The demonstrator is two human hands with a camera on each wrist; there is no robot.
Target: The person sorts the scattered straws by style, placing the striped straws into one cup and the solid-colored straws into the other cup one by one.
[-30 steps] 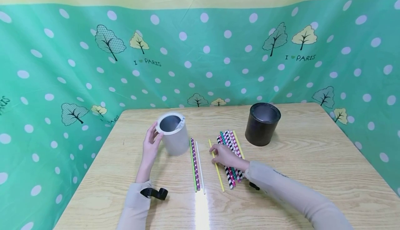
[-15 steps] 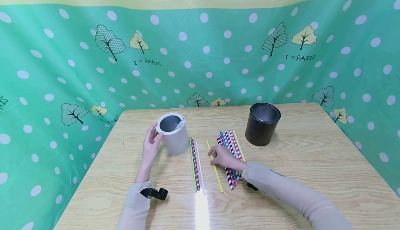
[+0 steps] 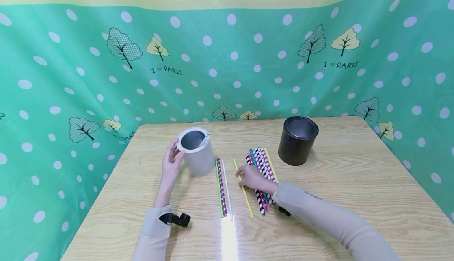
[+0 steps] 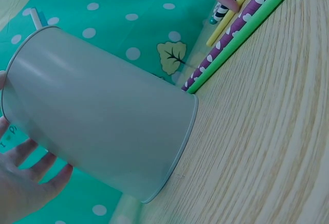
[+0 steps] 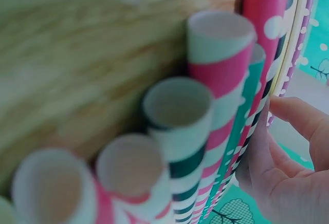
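A white can (image 3: 199, 159) with an open top stands upright at the left of the table. My left hand (image 3: 172, 164) holds it by the left side near the rim, fingers and thumb spread round the wall. Toward the middle, my right hand (image 3: 252, 177) pinches a yellow straw (image 3: 246, 200) between thumb and fingers. The straw lies along the table, slightly slanted. Beneath and beside that hand is a bundle of patterned paper straws (image 3: 260, 158), partly covered by it. The right wrist view shows several of their striped ends (image 5: 177, 106) close up.
Between the can and my right hand lie a green straw (image 3: 218, 190), a purple straw with white hearts (image 3: 221, 188) and a white straw (image 3: 227, 190). A black can (image 3: 298, 143) stands at the back right. A patterned curtain (image 3: 227, 64) hangs behind the table.
My right hand has drawn the yellow straw a little to the left, away from the bundle, then almost stopped. The left hand and white can have stayed put.
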